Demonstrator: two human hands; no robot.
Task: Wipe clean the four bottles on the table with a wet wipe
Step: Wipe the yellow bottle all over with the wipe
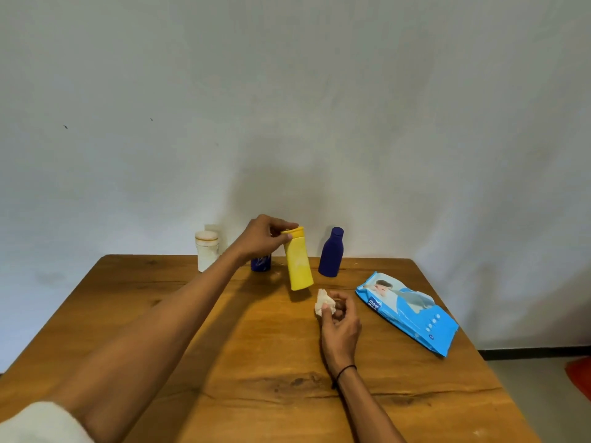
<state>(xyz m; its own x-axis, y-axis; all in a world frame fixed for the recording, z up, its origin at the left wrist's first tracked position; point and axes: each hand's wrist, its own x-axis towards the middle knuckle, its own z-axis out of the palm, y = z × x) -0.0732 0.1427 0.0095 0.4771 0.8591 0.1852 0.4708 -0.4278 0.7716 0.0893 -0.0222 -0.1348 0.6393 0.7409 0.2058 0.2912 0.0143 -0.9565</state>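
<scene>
My left hand [263, 238] grips the cap end of a yellow bottle [299, 262], which hangs tilted just above the wooden table [224, 346]. Below and to the right of it, my right hand [340, 318] pinches a crumpled white wet wipe [323, 302] over the table. A tall dark blue bottle [332, 254] stands upright at the back, right of the yellow one. A short dark blue bottle [261, 263] stands behind my left wrist, partly hidden. A white bottle [207, 251] with a pale lid stands at the back left.
A blue pack of wet wipes [412, 311] lies on the table's right side, near the edge. A plain wall rises right behind the table. Floor and an orange-red object [580, 372] show at the far right.
</scene>
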